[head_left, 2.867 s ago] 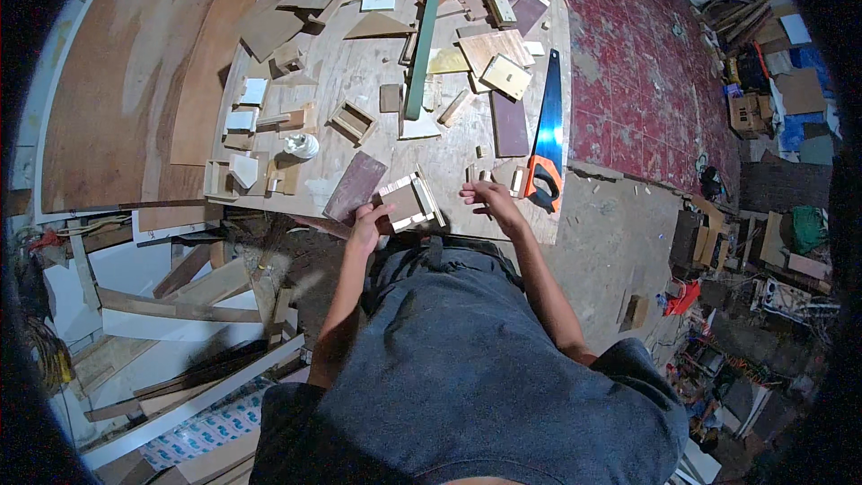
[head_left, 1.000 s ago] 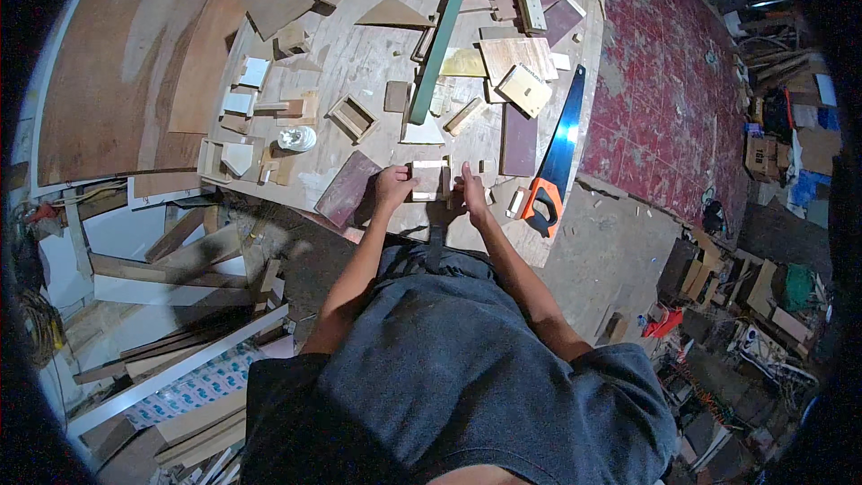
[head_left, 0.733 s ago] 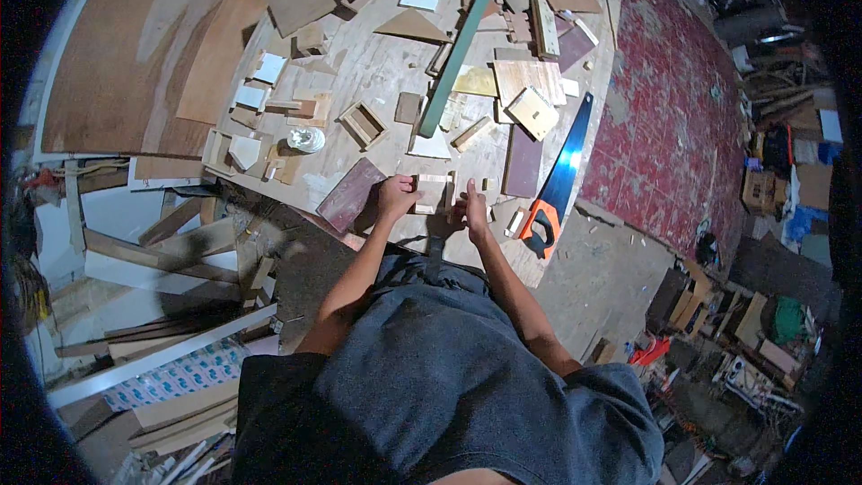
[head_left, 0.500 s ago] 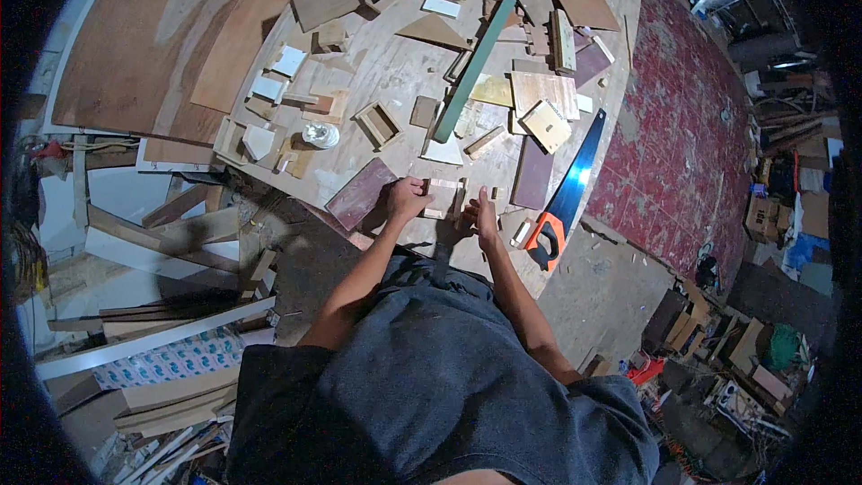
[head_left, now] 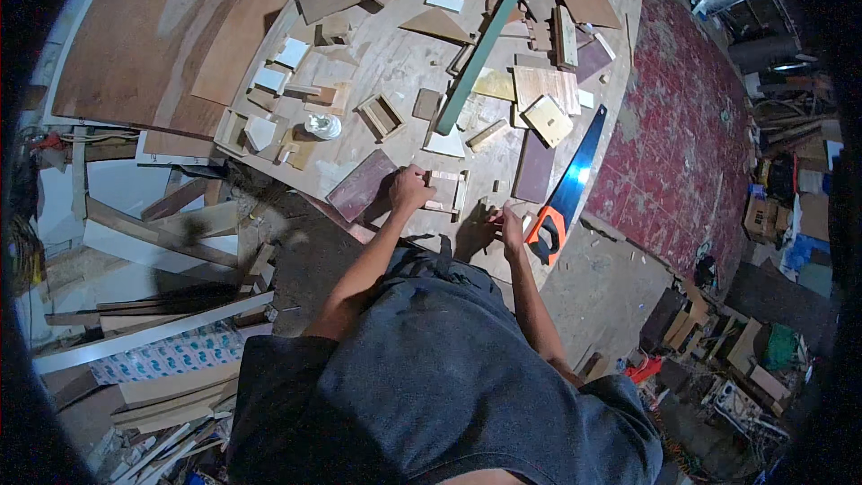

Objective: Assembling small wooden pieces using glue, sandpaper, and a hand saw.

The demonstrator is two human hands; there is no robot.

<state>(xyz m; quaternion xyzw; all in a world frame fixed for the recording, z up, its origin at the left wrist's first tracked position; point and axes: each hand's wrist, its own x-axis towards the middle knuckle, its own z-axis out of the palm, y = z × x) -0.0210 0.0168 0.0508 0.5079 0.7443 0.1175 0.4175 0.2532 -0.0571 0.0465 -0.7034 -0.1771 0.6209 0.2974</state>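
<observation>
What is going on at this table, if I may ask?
Someone is working at a wooden table strewn with offcuts. Their left hand touches the left side of a small wooden panel edged with pale strips. The right hand is apart from it, near the orange-handled saw; whether it grips anything is unclear.

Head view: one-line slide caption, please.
Left hand at a small wooden assembly, right hand beside an orange-handled saw, over a workbench strewn with wood pieces.

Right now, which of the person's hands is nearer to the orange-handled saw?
Right. The right hand is just to the left of the orange-handled saw; the left hand is much farther left, at the small wooden piece.
</observation>
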